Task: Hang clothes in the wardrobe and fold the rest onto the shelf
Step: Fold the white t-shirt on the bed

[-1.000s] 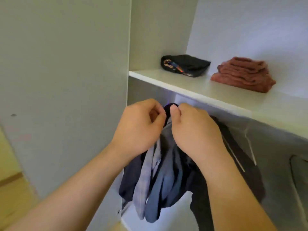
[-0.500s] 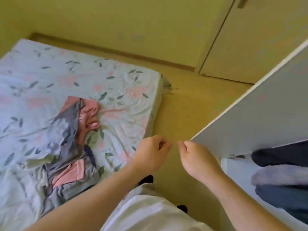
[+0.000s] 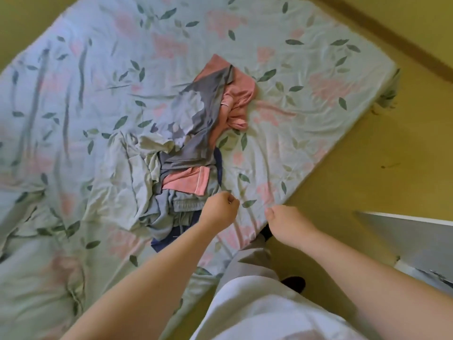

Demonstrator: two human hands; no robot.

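Note:
A heap of loose clothes [image 3: 186, 153] lies in the middle of a floral mattress [image 3: 318, 94] on the floor: a grey floral garment [image 3: 193, 111], pink pieces [image 3: 239, 94], a pale green one [image 3: 137, 173] and a light blue one with a drawstring [image 3: 176, 209]. My left hand [image 3: 219, 209] hovers at the near edge of the heap with its fingers curled, holding nothing. My right hand [image 3: 285, 225] hangs loosely curled over the mattress's near edge, holding nothing.
The white wardrobe door [image 3: 411, 231] juts in at the right edge. Yellow floor [image 3: 380, 155] runs along the mattress's right side, with a brown skirting strip [image 3: 392, 33] at the top right. My legs and dark-socked feet [image 3: 293, 283] stand beside the mattress.
One second ago both hands were fixing a dark garment on the wardrobe rail. They let go, the view swung to the mattress, and my hands have moved over the clothes heap.

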